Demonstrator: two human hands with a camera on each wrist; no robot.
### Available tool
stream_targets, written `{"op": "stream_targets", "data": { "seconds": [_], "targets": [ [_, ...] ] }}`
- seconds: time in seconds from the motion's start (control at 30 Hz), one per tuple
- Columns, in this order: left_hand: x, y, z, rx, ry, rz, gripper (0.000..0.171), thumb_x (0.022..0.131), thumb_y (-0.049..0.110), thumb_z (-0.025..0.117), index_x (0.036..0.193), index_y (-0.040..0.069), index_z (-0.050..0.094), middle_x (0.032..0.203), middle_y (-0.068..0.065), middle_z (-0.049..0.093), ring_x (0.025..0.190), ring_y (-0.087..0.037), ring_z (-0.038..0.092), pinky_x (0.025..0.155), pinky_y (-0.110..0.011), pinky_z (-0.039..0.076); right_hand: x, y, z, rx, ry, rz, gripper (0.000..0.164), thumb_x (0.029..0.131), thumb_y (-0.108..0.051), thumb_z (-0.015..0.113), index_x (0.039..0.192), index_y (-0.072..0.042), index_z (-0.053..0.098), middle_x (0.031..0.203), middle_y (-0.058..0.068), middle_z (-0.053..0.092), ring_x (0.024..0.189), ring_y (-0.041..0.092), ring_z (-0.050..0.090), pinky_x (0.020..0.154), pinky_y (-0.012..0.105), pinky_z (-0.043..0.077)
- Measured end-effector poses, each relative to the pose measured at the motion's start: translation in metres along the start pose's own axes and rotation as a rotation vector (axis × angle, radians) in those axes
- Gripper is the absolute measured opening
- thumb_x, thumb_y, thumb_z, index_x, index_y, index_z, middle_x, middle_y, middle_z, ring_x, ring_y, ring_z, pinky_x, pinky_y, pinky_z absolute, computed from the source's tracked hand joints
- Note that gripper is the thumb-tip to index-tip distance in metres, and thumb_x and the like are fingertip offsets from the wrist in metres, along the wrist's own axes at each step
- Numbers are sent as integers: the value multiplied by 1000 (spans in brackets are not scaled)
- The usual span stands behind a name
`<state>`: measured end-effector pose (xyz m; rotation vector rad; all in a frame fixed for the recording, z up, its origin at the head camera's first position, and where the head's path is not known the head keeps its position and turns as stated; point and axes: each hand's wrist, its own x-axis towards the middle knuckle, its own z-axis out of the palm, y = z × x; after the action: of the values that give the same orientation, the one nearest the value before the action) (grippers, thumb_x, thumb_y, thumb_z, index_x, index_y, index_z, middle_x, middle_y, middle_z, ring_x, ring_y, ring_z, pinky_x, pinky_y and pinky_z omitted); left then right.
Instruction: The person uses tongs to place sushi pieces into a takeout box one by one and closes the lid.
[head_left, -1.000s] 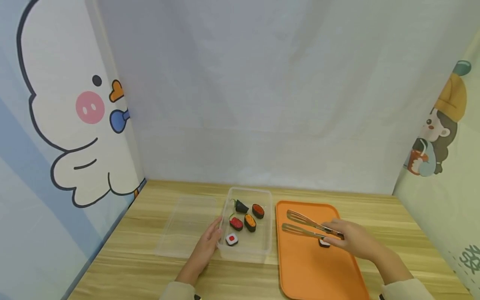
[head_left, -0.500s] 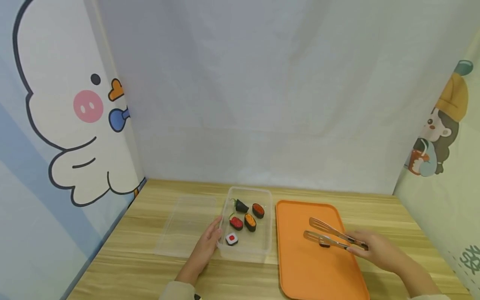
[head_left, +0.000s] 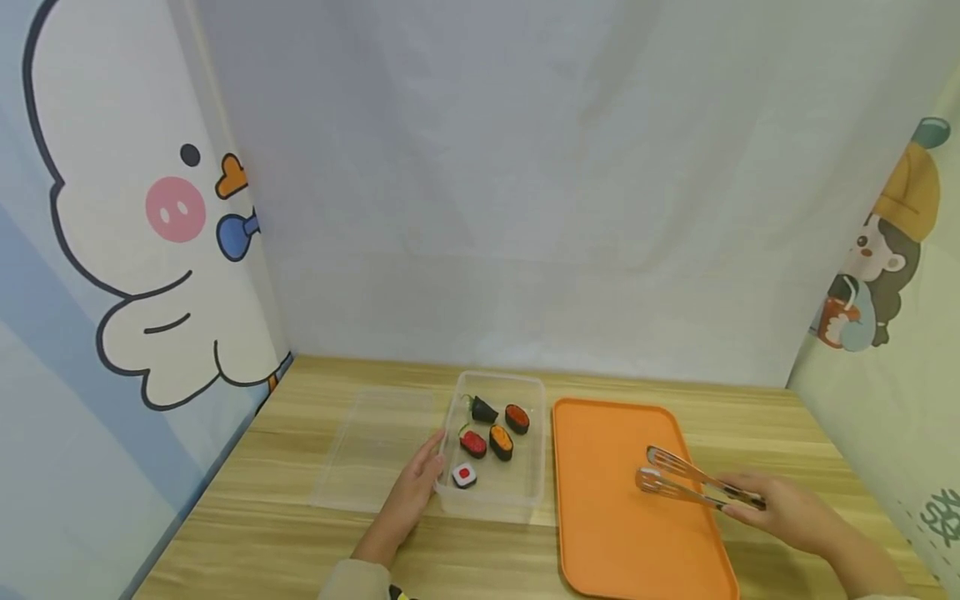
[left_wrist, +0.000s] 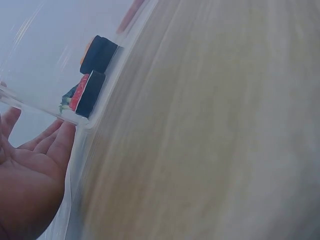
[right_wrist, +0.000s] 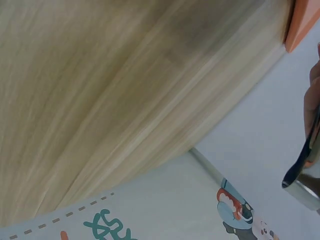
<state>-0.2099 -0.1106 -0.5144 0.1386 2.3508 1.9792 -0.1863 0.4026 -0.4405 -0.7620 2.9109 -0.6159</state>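
My right hand (head_left: 787, 510) grips metal tongs (head_left: 693, 486) over the right part of the orange tray (head_left: 622, 533). Their slotted tips point left and stand slightly apart, overlapping a small white sushi piece (head_left: 651, 473) that is mostly hidden. Just left of the tray is a clear plastic box (head_left: 517, 492). My left hand (head_left: 411, 492) rests its fairly straight fingers against the box's left wall. Inside lie a white roll with a red centre (head_left: 464, 475), a red-topped sushi (head_left: 473, 442), an orange-topped one (head_left: 501, 442), another red one (head_left: 517, 418) and a dark cone roll (head_left: 483, 409).
A flat transparent lid (head_left: 371, 450) lies on the wooden table (head_left: 270, 533) left of the box. A pale curtain (head_left: 517, 192) closes off the back, with cartoon-printed cloths on both sides.
My right hand has drawn the tongs rightward and toward me, bringing their tips to the sushi piece on the tray. The left hand stays at the box.
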Motion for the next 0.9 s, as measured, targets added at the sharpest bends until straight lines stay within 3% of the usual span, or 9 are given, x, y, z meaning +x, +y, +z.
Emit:
{"op": "stream_targets", "data": {
  "seconds": [0.2,0.4,0.6,0.73,0.9],
  "targets": [
    [0,-2,0,1,-5,4,50,107,25,41,153,9,30,147,-30,36,129,-42,40,100,-54,38,-1,7,4,11,-11,0,39,93,-27,68,118,3,66,114,19,66,100,44,61,72,46,55],
    [-1,0,0,-37,-12,10,52,107,27,42,154,9,28,149,-30,32,133,-44,36,104,-58,33,3,6,6,-6,-11,-20,35,93,-29,67,116,-2,69,111,14,67,89,19,65,68,37,54],
    [-1,1,-1,-12,-2,15,52,106,28,42,154,10,30,148,-29,34,131,-43,39,104,-57,34,5,2,6,22,6,-44,33,94,-26,67,116,-2,69,108,13,68,80,6,59,62,32,52],
    [0,2,-1,6,6,11,51,106,27,43,153,10,31,147,-28,36,128,-40,42,102,-54,37,7,-2,5,84,10,-37,33,95,-23,66,117,1,67,107,13,67,71,2,54,53,28,48],
    [2,0,0,9,5,-3,49,107,20,41,153,5,30,145,-31,38,122,-38,46,95,-51,40,13,-14,2,42,30,-47,35,94,-25,66,118,0,68,109,12,68,80,6,58,57,28,50]
  ]
}}
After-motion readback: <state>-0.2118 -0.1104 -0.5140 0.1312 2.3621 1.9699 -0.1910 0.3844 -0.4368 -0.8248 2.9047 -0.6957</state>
